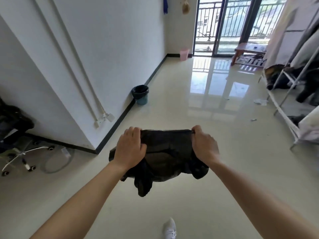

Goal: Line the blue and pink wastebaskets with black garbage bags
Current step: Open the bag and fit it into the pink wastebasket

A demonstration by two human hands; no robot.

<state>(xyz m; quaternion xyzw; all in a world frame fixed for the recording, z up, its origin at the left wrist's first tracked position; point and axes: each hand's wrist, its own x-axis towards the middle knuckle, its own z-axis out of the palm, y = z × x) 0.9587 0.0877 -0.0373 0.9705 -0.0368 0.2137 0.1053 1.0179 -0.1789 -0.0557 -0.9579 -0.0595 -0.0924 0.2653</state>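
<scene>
Item: black garbage bag, crumpled, held in mid-air over the pale glossy floor, at the centre of the view. Top edge stretched taut between two hands; loose folds hang below toward 6 o'clock.

Left hand: clenched on the bag's left end, fingers curled over the upper edge.

Right hand: clenched on the bag's right end, slightly blurred; thumb and fingers appear to pinch the corner.

Blue wastebasket: at 11 o'clock from the hands, on the floor against the white wall, already lined in black, the liner folded over its rim.

Pink wastebasket: at 12 o'clock, far off in the corner beside the balcony door; no black showing at its rim, so far as the distance allows.

Office chair: at 9 o'clock, wheeled base showing.

Clothes rack: at 2 o'clock, along the right side.

White shoe: at 6 o'clock, bottom edge.
</scene>
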